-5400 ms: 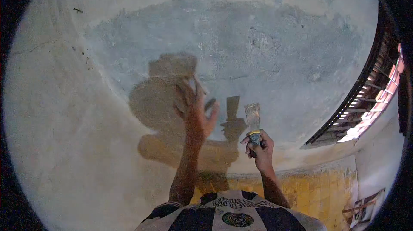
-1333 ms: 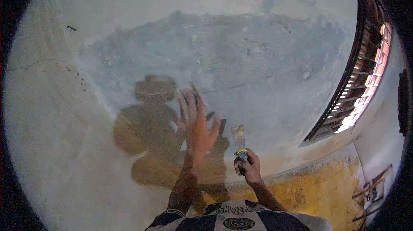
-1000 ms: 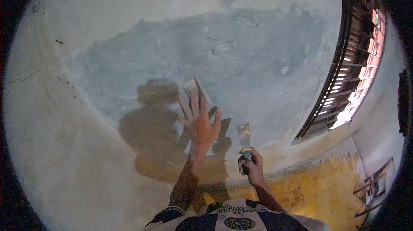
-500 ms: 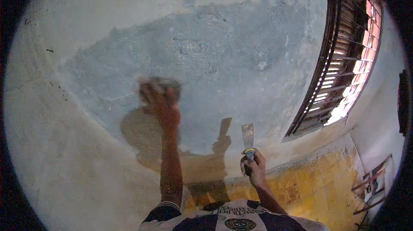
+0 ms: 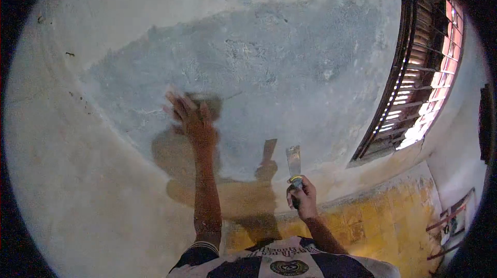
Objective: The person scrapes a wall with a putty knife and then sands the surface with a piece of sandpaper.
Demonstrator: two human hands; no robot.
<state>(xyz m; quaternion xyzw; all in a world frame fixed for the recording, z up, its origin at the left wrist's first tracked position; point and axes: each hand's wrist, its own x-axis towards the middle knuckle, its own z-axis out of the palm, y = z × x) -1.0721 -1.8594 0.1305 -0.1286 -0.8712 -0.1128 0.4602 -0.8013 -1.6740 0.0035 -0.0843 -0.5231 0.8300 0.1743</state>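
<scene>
My left hand (image 5: 195, 123) is raised to the blue-grey patch (image 5: 295, 71) on the wall, fingers spread and slightly blurred. A dark shadow falls beside its fingertips, and no object can be made out in it. Lower and to the right, my right hand (image 5: 304, 198) is closed around the handle of a putty knife (image 5: 293, 160). Its metal blade points upward, and a yellow band shows where blade and handle meet. The shadow of the knife and hand lies on the wall just left of them.
A barred window (image 5: 414, 71) with dark slats stands at the right. Yellow tiles (image 5: 373, 221) cover the lower wall. At the far right edge is a reddish frame-like object (image 5: 450, 223). Small dark marks dot the wall at the left.
My left hand's fingers look more spread against the wall. The knife in my right hand has shifted slightly left and up, and the wall and window sit a little further right in view.
</scene>
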